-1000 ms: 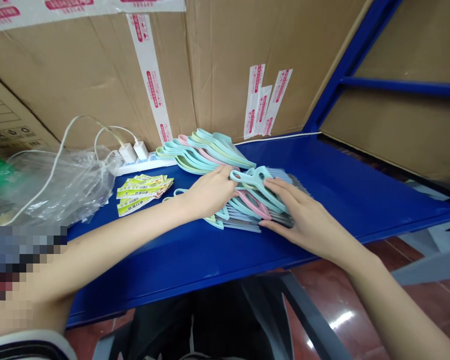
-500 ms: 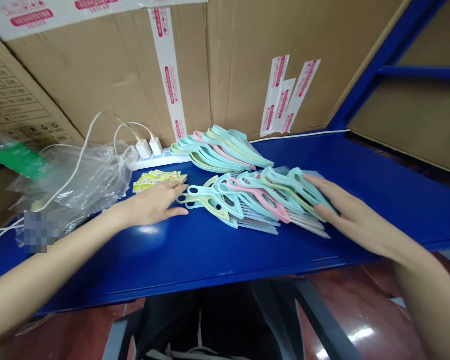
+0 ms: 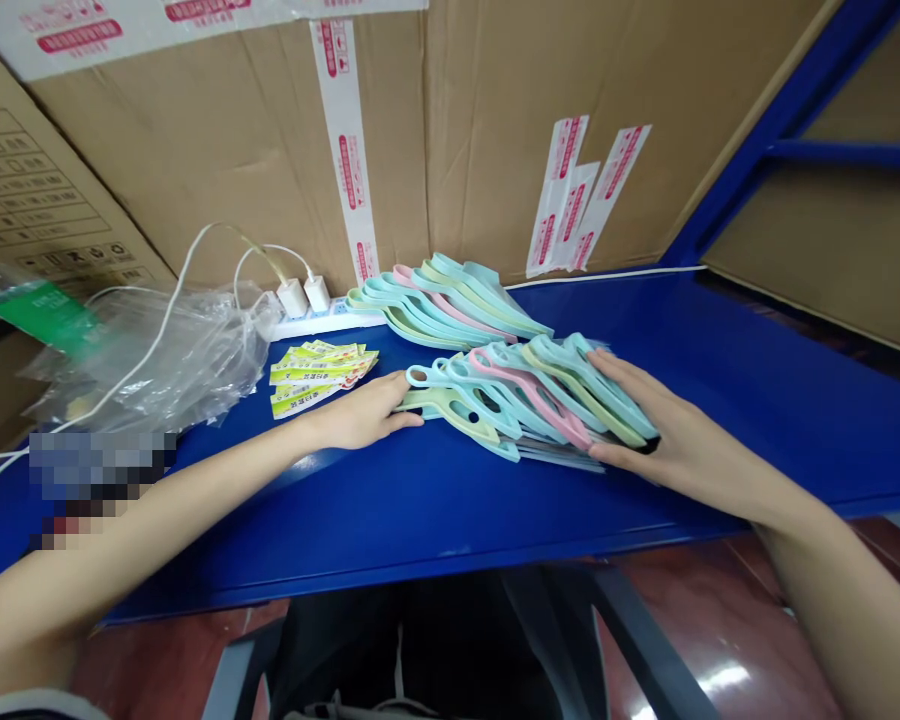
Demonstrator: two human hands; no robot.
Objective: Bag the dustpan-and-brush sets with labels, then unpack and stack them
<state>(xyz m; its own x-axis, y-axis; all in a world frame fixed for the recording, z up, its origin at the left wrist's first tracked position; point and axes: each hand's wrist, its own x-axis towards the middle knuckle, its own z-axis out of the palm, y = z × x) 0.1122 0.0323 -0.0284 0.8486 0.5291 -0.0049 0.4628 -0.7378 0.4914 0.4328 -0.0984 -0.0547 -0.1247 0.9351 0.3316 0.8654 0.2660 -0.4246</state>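
Note:
A row of pastel brushes (image 3: 525,385), with blue, green and pink handles and pale bristles, lies overlapped on the blue table. At its left end, my left hand (image 3: 367,412) touches the handle tips, thumb and fingers apart. My right hand (image 3: 660,425) spans the right end, thumb in front and fingers behind, pressing on the outermost pieces. Behind the brushes lies a fanned stack of pastel dustpans (image 3: 450,300). Yellow-green printed cards (image 3: 300,388) are spread behind my left forearm.
Clear plastic bags (image 3: 172,350) and a white cable lie at the left. A white power strip (image 3: 326,320) with two chargers stands by the cardboard boxes (image 3: 480,140) at the back. A blue metal frame (image 3: 750,150) rises at the right; the table's front edge (image 3: 457,555) runs below.
The brushes are bunched closer together, their left ends shifted right. My left hand has moved right with them, and my right hand has come in slightly against the right end.

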